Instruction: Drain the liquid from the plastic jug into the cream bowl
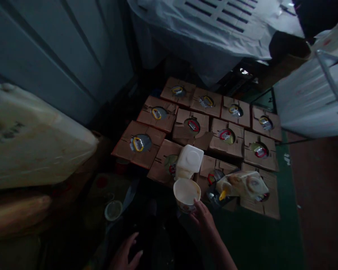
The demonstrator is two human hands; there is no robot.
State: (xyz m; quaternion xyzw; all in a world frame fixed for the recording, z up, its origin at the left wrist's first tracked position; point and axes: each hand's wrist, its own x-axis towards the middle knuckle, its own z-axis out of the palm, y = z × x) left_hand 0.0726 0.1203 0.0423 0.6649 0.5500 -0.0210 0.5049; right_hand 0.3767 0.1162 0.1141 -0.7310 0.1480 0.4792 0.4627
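My right hand [203, 216] grips the rim of a white paper cup [186, 194] that holds a pale substance, just in front of a white square plastic jar [189, 161]. The jar stands on a block of brown cardboard boxes [225, 144], each with a round hole that shows a can top. A clear plastic bag [243, 185] with pale contents lies on the near boxes, to the right of the cup. Lower left in the dark, my left hand [126, 255] hovers with its fingers spread and holds nothing.
A large pale sack [30, 138] fills the left side. A small round lid or dish [113, 210] lies on the dark floor. White covered furniture [310, 97] stands at the right, a cloth-draped shape [208, 33] at the back, grey doors [59, 48] on the left.
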